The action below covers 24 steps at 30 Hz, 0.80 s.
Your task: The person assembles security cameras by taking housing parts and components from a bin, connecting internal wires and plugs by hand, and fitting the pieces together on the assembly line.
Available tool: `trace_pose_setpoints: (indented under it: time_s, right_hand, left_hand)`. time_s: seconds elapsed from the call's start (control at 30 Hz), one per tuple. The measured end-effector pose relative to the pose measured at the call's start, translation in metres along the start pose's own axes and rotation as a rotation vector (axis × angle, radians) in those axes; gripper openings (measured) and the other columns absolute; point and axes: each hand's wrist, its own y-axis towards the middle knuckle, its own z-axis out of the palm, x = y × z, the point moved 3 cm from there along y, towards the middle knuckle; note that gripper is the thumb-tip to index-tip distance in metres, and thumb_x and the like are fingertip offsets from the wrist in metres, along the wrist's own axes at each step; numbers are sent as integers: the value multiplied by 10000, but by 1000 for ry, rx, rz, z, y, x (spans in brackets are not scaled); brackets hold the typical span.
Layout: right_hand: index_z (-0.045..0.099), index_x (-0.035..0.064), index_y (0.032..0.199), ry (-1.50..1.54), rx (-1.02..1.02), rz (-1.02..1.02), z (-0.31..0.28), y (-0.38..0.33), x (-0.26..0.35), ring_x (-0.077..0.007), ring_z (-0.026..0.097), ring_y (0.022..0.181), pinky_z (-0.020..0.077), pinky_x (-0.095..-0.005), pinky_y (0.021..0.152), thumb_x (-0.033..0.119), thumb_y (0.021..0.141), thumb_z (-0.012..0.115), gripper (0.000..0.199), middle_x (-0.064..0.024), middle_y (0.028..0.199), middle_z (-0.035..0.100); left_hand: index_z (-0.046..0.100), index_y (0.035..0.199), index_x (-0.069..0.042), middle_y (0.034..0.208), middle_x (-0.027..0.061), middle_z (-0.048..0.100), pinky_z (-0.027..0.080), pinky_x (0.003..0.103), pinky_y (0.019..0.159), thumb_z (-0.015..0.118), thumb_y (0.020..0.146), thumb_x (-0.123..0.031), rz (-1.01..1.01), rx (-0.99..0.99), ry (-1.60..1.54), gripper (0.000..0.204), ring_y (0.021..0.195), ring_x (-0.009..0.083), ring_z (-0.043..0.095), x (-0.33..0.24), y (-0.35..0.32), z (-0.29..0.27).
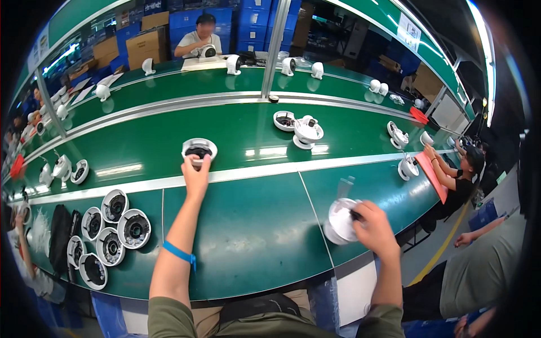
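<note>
Dome unit: round white camera housing (198,150) with dark inside sat on the moving green belt (248,132), just past the belt's near silver rail (253,172); open side faced up.
Left hand: left hand (195,173) reached out over the near rail, fingers closed narrowly on the near rim of the dome unit; touching it, grip on rim only.
Left wrist: blue band (179,252) sat around the forearm, well short of the near rail.
Right hand: right hand (372,225) was curled around a white round cover (341,221), holding it tilted on the near side of the rail, over the green bench (253,236); a small dark part sat at the fingertips, could not tell what.
Stack left: cluster of white ring-shaped housings (112,234) with dark centres lay on the bench, near side of the rail, far left of the left forearm; black strip-like item (59,239) just beside them.
Belt right: assembled white dome camera (307,133) and an open housing (284,120) sat touching or nearly so, beyond the rail, right of the held dome unit.
Far side: person in a white shirt (197,38) sat across the belt, well beyond the rail, hands on a white unit.
Right edge: another person in black (459,180) leaned on the bench by a red sheet (433,174), at the rail's right end.
Far rail: more white cameras (233,63) stood along the opposite bench.
</note>
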Motion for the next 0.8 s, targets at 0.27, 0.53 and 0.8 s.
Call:
trace_pose_setpoints:
  time_s: [0.27,0.53,0.8]
  right_hand:
    - [671,-10,986,42,166,-324,98,117,78,-367,597,958,516,-459,870,-54,755,567,256,-149,1035,669]
    - [617,-32,1296,119,48,-378,181,173,140,-299,656,1021,532,-413,892,17,804,608,494,-190,1182,688]
    - [658,-66,1169,803,515,48,259,215,143,-96,676,739,516,-261,615,-54,953,551,242,-100,937,727]
  left_hand:
    - [206,1659,-169,1252,101,615,552,288,772,540,955,13,-399,92,-577,800,1018,143,612,-89,-79,-51]
    - [609,1278,30,1213,128,694,553,349,967,497,1092,-270,-644,174,-772,370,1111,200,676,-66,-74,-96]
    - [469,1456,-55,1416,121,582,461,424,1123,356,1093,-548,-624,364,-1035,623,1316,241,565,-31,-27,-107]
